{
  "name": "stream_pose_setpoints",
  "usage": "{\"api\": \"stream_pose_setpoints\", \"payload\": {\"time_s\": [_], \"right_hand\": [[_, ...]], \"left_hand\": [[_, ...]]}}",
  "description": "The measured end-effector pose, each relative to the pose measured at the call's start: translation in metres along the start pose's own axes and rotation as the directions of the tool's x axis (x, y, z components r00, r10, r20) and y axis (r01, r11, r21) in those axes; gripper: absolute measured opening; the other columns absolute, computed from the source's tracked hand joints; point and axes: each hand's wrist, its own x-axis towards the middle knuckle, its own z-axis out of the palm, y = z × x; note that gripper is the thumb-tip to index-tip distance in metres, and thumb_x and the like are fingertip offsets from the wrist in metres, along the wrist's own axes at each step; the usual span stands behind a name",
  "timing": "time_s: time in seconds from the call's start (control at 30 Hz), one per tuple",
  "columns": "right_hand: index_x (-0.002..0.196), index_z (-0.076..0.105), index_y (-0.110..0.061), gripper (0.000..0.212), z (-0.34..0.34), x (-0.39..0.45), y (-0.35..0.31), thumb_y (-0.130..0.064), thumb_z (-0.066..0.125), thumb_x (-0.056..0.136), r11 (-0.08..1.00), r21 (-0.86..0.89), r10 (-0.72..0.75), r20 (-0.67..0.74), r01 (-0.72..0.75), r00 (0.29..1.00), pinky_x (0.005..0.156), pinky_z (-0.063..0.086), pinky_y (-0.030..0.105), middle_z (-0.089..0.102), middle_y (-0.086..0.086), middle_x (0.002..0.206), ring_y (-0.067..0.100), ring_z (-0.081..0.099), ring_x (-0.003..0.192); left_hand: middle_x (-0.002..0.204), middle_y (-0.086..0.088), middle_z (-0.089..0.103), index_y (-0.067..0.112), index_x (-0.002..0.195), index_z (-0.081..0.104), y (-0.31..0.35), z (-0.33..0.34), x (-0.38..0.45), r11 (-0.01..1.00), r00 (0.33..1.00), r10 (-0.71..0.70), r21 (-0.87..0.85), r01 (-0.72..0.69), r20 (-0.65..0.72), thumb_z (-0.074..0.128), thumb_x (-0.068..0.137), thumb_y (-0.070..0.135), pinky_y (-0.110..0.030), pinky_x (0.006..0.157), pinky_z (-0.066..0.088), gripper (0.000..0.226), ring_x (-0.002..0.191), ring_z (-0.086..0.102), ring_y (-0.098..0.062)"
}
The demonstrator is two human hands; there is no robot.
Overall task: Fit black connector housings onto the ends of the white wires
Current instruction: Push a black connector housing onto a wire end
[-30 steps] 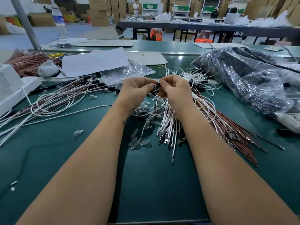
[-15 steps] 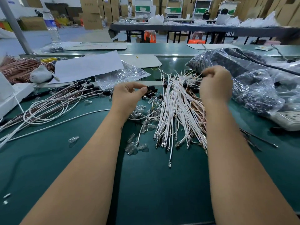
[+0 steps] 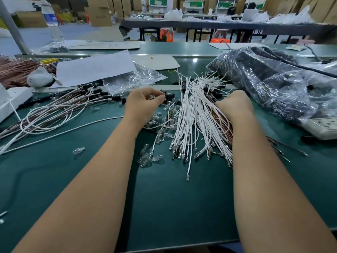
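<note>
Fingers (image 3: 158,98) of our left hand (image 3: 144,105) pinch a black housing (image 3: 168,97); our right hand (image 3: 234,105) curls into the white wires (image 3: 193,114), just right of it, running fore-aft.

A black connector housing (image 3: 168,96) sits pinched in my left hand (image 3: 144,105); the white wires (image 3: 193,114) lie fanned beside it, metal terminals toward me.

I find no legible text. The blue label on the water bottle (image 3: 52,21), upper left of the frame, and the green signs (image 3: 158,1) along the top edge are too blurred to read.
</note>
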Motion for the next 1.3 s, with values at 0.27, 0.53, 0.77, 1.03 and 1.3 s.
{"api": "stream_pose_setpoints", "payload": {"time_s": [0.27,0.53,0.77,1.03,1.3], "right_hand": [[0.082,0.053,-0.017,0.022,-0.003,-0.006,-0.005,0.001,0.045,0.072,0.998,0.056,-0.031,-0.140,0.040,0.990,0.046,0.026,0.024,0.040,0.001,0.060,0.023,0.040,0.057],[0.107,0.054,-0.011,0.026,-0.009,-0.020,-0.022,0.002,0.042,0.088,0.984,-0.031,-0.174,-0.407,0.177,0.896,0.067,0.045,0.037,0.060,0.008,0.091,0.028,0.054,0.080],[0.102,0.061,-0.008,0.032,0.021,-0.052,-0.076,0.004,0.040,0.082,0.806,-0.265,-0.574,-0.565,0.529,0.592,0.080,0.033,0.035,0.060,0.009,0.096,0.027,0.050,0.095],[0.098,0.070,-0.023,0.020,0.055,-0.055,-0.068,-0.017,0.054,0.089,0.827,0.026,-0.527,-0.311,0.562,0.791,0.085,0.030,0.029,0.055,-0.003,0.092,0.019,0.047,0.099],[0.089,0.070,-0.024,0.015,0.050,-0.055,-0.065,-0.016,0.058,0.087,0.822,0.248,-0.443,-0.285,0.512,0.850,0.087,0.038,0.033,0.053,-0.004,0.085,0.020,0.051,0.097]], "left_hand": [[0.045,0.011,0.036,0.023,0.083,0.074,-0.002,0.000,0.001,0.999,1.000,0.006,-0.034,-0.006,0.011,0.072,0.086,0.020,-0.014,0.042,0.027,0.005,0.039,0.026,-0.005],[0.041,0.016,0.038,0.026,0.079,0.072,-0.001,0.001,0.001,0.999,1.000,-0.015,-0.045,0.016,0.021,0.072,0.086,0.022,-0.014,0.042,0.028,0.008,0.039,0.027,-0.004],[0.061,0.001,0.051,0.017,0.087,0.069,-0.002,-0.001,0.003,0.994,0.998,-0.048,-0.098,0.044,-0.030,0.064,0.091,0.017,-0.016,0.042,0.031,0.006,0.041,0.034,-0.003],[0.065,0.006,0.054,0.014,0.087,0.066,-0.009,-0.007,0.013,0.990,0.984,-0.127,-0.079,0.118,-0.125,0.059,0.092,0.011,-0.010,0.043,0.035,0.009,0.039,0.040,0.005],[0.058,0.012,0.053,0.023,0.076,0.066,-0.008,-0.009,0.009,0.988,0.988,-0.130,-0.091,0.122,-0.088,0.061,0.091,0.016,-0.009,0.045,0.035,0.018,0.041,0.040,0.004]]}}
